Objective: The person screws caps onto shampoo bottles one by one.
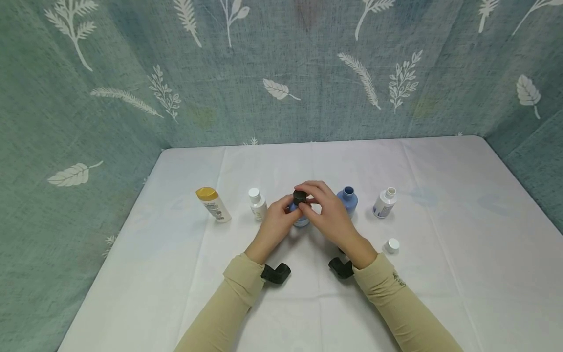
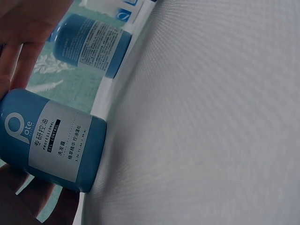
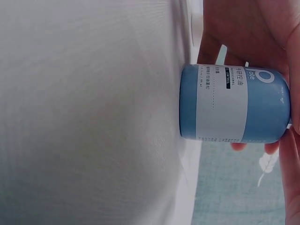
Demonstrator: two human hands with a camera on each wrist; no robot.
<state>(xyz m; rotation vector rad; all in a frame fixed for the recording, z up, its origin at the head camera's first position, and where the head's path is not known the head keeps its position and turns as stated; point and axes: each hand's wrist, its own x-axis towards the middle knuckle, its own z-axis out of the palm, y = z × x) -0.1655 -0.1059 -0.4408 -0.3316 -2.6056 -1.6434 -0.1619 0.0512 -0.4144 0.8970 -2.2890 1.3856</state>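
Observation:
A blue shampoo bottle (image 1: 301, 222) with a white label stands upright on the white-covered table between the two hands. My left hand (image 1: 272, 224) holds it around its upper body from the left side. My right hand (image 1: 331, 211) pinches the black cap (image 1: 300, 196) at the top of that bottle between thumb and fingers. In the left wrist view, the bottle's printed label (image 2: 61, 140) faces the camera, with its base at the tablecloth. From the right wrist, the same bottle (image 3: 267, 110) appears sideways, its neck hidden by the fingers.
Just right of the hands stands an uncapped blue bottle (image 1: 347, 201), then an uncapped white bottle (image 1: 383, 205). A white cap (image 1: 392, 245) lies nearer, by the right wrist. To the left are a white capped bottle (image 1: 257, 205) and a yellow-topped bottle (image 1: 214, 206).

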